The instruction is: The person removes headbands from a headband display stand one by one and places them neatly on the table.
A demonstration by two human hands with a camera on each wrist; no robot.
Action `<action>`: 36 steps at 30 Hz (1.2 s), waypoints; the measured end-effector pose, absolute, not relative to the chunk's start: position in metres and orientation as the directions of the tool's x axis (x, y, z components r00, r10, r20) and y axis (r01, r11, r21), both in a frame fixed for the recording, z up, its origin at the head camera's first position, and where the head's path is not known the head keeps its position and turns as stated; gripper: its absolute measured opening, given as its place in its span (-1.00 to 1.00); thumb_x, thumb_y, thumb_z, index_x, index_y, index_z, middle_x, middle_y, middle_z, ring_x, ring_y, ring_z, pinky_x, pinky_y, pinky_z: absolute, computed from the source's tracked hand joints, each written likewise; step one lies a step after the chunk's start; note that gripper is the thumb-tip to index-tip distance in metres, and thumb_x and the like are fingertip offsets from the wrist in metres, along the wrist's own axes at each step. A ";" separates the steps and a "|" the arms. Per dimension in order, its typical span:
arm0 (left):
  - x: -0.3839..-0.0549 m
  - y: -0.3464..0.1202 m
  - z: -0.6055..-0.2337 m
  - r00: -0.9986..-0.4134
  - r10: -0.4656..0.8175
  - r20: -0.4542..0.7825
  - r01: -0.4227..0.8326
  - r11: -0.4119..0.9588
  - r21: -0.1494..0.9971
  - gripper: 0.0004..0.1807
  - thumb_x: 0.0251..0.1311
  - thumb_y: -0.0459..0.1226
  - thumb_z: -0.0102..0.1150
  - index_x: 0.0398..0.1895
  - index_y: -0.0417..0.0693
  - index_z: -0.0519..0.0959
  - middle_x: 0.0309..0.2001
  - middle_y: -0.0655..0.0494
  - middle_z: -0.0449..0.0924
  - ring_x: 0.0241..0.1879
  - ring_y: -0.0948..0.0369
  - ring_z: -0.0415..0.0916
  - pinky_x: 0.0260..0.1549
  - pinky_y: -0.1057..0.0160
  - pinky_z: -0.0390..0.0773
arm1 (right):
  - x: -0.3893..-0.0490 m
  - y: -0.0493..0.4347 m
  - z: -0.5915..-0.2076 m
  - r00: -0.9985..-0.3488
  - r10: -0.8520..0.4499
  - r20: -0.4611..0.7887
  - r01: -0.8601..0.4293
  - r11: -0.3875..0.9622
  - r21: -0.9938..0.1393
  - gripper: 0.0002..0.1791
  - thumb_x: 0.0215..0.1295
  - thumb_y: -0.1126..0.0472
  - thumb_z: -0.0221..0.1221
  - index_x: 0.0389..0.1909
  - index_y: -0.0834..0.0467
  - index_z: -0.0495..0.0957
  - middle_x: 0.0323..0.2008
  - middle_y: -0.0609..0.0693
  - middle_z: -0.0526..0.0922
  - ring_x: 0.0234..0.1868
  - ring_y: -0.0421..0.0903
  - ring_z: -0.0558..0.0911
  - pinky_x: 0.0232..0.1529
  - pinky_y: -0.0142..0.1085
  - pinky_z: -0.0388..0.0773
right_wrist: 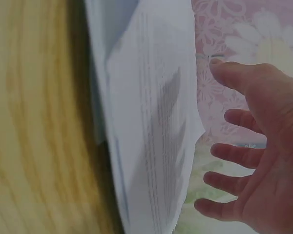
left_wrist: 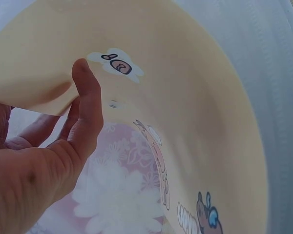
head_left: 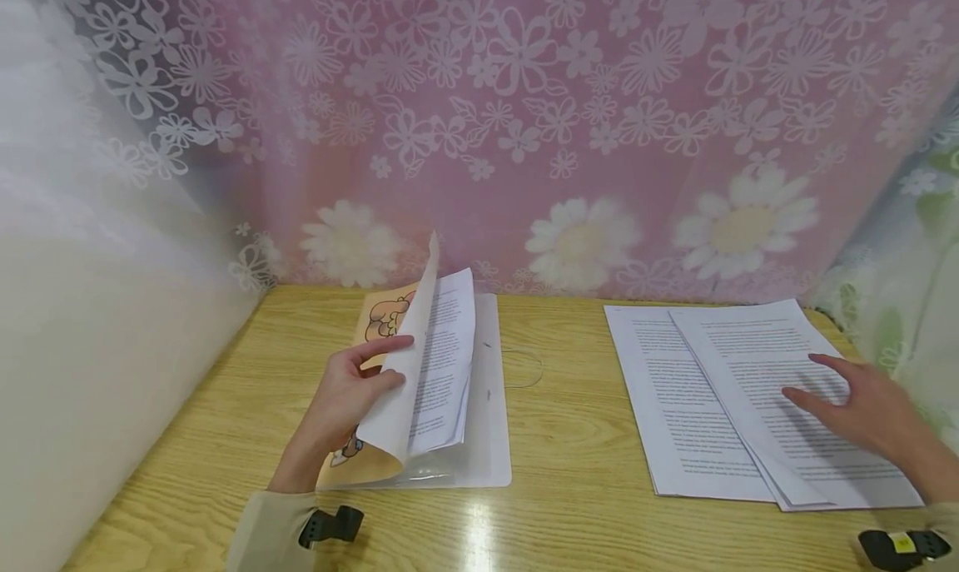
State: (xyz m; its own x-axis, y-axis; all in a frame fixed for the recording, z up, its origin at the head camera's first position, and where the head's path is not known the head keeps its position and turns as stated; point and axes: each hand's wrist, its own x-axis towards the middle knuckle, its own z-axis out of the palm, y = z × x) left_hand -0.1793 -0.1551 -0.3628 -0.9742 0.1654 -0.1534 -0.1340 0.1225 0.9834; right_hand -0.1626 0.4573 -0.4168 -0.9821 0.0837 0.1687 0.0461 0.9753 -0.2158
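Note:
A folder with a peach cover (head_left: 395, 439) bearing cartoon figures lies left of centre on the table, its cover partly lifted and curving. My left hand (head_left: 337, 397) pinches the edge of that cover between thumb and fingers, also seen in the left wrist view, where the cover (left_wrist: 200, 63) bends round the hand (left_wrist: 44, 170). Under the cover are printed sheets (head_left: 444, 364) on a clear backing. On the right, my right hand (head_left: 869, 405) hovers over two overlapping stacks of printed sheets (head_left: 659, 397), its fingers spread and apart from the paper in the right wrist view (right_wrist: 268, 131).
The wooden table (head_left: 558, 455) has its far edge against a pink flowered curtain (head_left: 479, 181). Pale sheeting (head_left: 112, 264) hangs along the left side. A thin cord loop (head_left: 539, 372) sticks out from the folder's right edge.

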 end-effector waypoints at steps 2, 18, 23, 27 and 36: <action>-0.179 -0.155 -0.362 -0.974 0.167 -0.153 -0.133 0.128 0.983 -0.51 0.15 -0.41 0.05 0.17 0.13 0.50 -0.08 -0.20 0.59 -0.39 0.07 0.65 -0.51 0.06 0.65 | -0.160 0.460 -0.419 -0.982 0.100 0.159 0.067 0.977 -0.204 -0.09 0.11 -0.23 0.21 0.13 0.51 0.30 0.02 0.67 0.28 0.00 0.53 0.28 -0.07 0.33 0.25; -0.179 -0.153 -0.360 -0.973 0.170 -0.154 -0.132 0.135 0.982 -0.49 0.14 -0.42 0.05 0.19 0.10 0.49 -0.06 -0.24 0.58 -0.38 0.06 0.65 -0.52 0.10 0.64 | -0.148 0.478 -0.431 -0.962 0.272 0.027 0.264 0.950 -0.169 0.07 0.11 -0.30 0.17 0.22 0.57 0.09 0.01 0.64 0.13 0.03 0.53 0.12 0.01 0.37 0.23; -0.180 -0.153 -0.361 -0.976 0.162 -0.148 -0.123 0.154 0.980 -0.51 0.15 -0.42 0.05 0.16 0.14 0.51 -0.05 -0.20 0.58 -0.38 0.07 0.65 -0.54 0.10 0.64 | -0.146 0.478 -0.431 -0.956 0.294 0.019 0.287 0.944 -0.164 0.08 0.08 -0.30 0.20 0.24 0.54 0.09 0.01 0.62 0.13 0.05 0.54 0.08 -0.02 0.37 0.24; -0.180 -0.153 -0.362 -0.974 0.162 -0.156 -0.136 0.130 0.982 -0.50 0.14 -0.43 0.05 0.15 0.16 0.52 -0.04 -0.20 0.57 -0.34 0.07 0.64 -0.51 0.09 0.64 | -0.144 0.477 -0.430 -0.952 0.306 -0.004 0.303 0.940 -0.155 0.15 -0.01 -0.38 0.22 0.23 0.51 0.09 0.01 0.61 0.12 0.03 0.55 0.06 -0.04 0.38 0.22; -0.180 -0.151 -0.362 -0.974 0.179 -0.142 -0.127 0.095 0.987 -0.50 0.16 -0.44 0.05 0.19 0.08 0.49 0.07 -0.22 0.51 -0.26 0.03 0.65 -0.41 0.04 0.67 | -0.144 0.476 -0.425 -0.954 0.292 -0.067 0.299 0.935 -0.191 0.20 0.00 -0.40 0.19 0.27 0.53 0.06 0.10 0.68 0.14 0.02 0.58 0.21 -0.03 0.32 0.28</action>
